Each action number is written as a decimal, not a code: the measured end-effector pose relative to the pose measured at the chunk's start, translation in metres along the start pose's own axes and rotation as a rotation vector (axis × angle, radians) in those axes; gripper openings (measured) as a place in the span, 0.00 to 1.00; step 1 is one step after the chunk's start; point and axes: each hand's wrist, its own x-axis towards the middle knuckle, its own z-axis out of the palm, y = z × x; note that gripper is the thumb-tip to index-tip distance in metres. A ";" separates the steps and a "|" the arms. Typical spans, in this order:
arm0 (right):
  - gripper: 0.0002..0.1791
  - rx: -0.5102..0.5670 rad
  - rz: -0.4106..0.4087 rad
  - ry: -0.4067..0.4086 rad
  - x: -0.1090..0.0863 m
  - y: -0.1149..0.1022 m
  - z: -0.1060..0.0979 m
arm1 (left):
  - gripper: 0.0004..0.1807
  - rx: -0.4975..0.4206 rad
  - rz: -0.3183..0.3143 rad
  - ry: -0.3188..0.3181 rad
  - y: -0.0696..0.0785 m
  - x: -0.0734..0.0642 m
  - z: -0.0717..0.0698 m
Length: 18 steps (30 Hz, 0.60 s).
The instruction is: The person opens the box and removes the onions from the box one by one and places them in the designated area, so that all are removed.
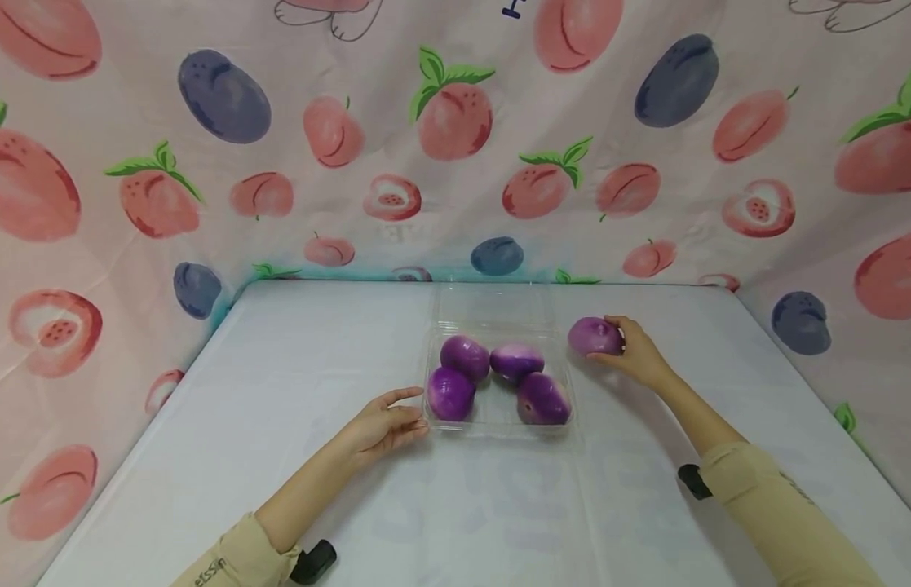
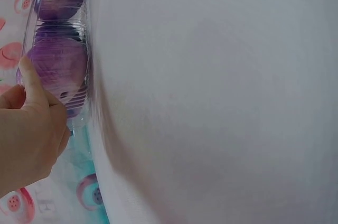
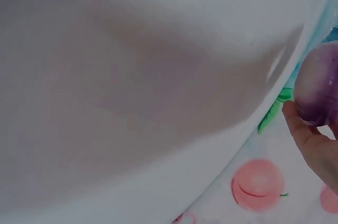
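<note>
My right hand (image 1: 636, 352) grips a purple onion (image 1: 593, 337) between thumb and fingers, just right of a clear plastic box. In the right wrist view, that onion (image 3: 318, 84) shows a pale side shading to purple, held above the table. Several more purple onions (image 1: 465, 359) sit inside the clear box (image 1: 492, 427), two on the left and two on the right. Loosely extended fingers of my left hand (image 1: 385, 425) touch the box's left wall. The left wrist view shows that hand (image 2: 34, 129) with its index finger against the ribbed side of the box (image 2: 84, 76).
The box's clear lid (image 1: 493, 305) is folded back flat behind it. A white cloth (image 1: 316, 342) covers the table, which ends at a fruit-printed curtain (image 1: 470, 204) at the back and sides. Black wrist devices (image 1: 314, 562) hang below both sleeves.
</note>
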 end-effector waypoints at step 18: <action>0.41 -0.041 0.090 -0.132 0.008 0.000 0.001 | 0.28 0.016 0.001 0.021 -0.001 0.002 0.000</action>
